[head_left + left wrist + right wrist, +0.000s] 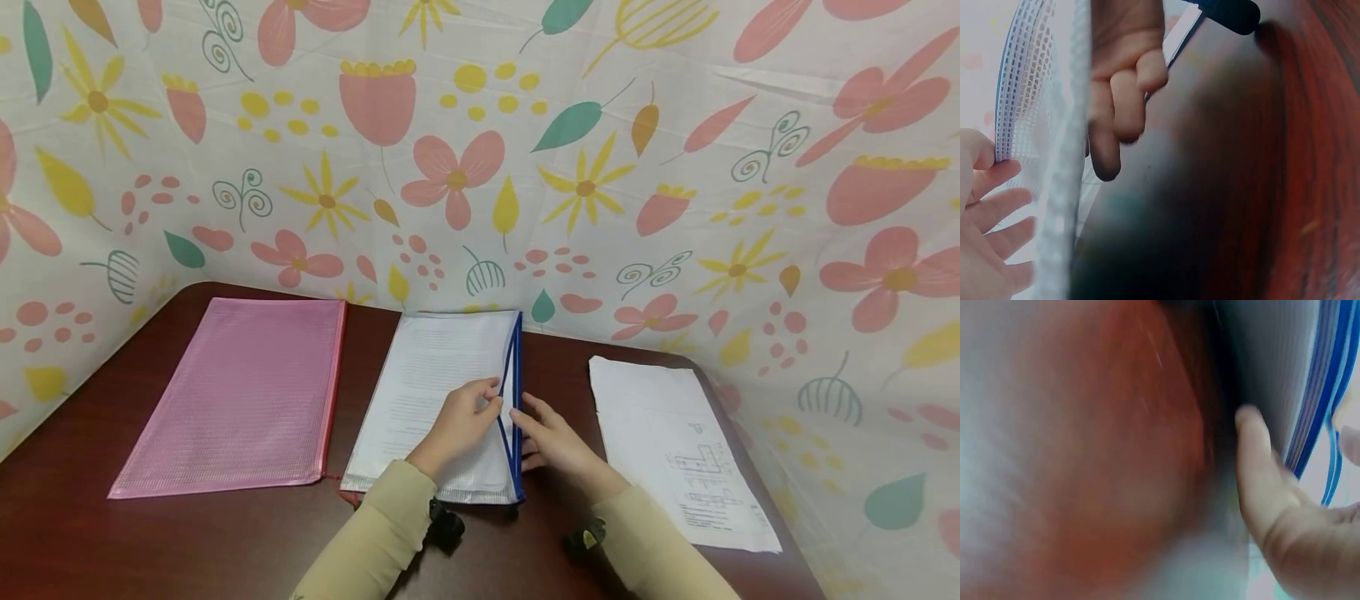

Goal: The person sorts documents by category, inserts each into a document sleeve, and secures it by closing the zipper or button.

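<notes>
A clear mesh zip file bag (450,358) with a blue zipper edge lies in front of me, with printed paper inside. Its zipper side gapes along the right. My left hand (467,417) pinches the upper edge of the opening; in the left wrist view its thumb and forefinger hold the mesh edge (1002,119). At the lower edge of the opening is my right hand (558,446), its thumb over the blue edge and its other fingers beside and below it. The right wrist view shows that hand (1297,531) close to the blue zipper strips (1319,394).
A pink mesh zip file bag (240,392) with a red edge lies on the left of the dark wooden table (187,542). To the right is a white sheet (667,433) with printed diagrams. A flower-patterned cloth (457,100) hangs behind the table.
</notes>
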{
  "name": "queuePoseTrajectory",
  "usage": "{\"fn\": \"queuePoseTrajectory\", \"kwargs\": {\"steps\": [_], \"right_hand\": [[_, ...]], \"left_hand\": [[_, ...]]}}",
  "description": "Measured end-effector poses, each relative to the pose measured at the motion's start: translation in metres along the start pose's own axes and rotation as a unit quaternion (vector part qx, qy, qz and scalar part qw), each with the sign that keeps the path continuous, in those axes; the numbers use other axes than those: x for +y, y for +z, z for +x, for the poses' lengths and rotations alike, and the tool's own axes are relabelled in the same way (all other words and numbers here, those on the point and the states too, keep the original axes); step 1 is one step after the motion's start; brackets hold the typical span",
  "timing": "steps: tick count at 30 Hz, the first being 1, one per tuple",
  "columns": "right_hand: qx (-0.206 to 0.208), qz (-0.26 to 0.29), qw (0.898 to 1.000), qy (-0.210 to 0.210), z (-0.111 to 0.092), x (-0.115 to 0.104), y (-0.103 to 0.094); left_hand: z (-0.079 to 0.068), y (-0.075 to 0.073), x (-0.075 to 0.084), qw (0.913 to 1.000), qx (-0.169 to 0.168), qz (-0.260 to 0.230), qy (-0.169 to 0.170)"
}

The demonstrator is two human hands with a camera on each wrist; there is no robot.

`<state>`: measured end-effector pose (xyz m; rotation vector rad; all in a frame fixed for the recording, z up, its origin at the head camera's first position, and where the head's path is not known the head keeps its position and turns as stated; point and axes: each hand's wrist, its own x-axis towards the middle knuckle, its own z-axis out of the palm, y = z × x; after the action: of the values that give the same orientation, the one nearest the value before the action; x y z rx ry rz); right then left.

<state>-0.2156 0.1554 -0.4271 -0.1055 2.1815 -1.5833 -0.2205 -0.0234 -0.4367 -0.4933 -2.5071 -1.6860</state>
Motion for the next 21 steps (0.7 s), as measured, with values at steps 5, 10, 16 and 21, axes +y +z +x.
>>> {"fn": "queuePoseTrajectory", "kwargs": {"steps": [5,10,16,21], "right_hand": [[-0.116,0.062,0.991,0.032,-0.017,0.004,0.002],[-0.174,0.048,0.983,0.032,-0.025,0.008,0.0],[-0.182,-0.032,0.983,0.021,-0.031,0.009,-0.003],[-0.136,-0.137,0.981,-0.001,-0.038,0.008,0.003]], "left_hand": [[0.001,0.001,-0.002,0.9999,0.011,0.008,0.003],[0.002,0.002,-0.005,0.9994,0.02,0.028,0.004],[0.001,0.003,-0.009,0.9984,0.014,0.053,-0.015],[0.001,0.004,-0.012,0.9961,-0.006,0.08,-0.037]]}}
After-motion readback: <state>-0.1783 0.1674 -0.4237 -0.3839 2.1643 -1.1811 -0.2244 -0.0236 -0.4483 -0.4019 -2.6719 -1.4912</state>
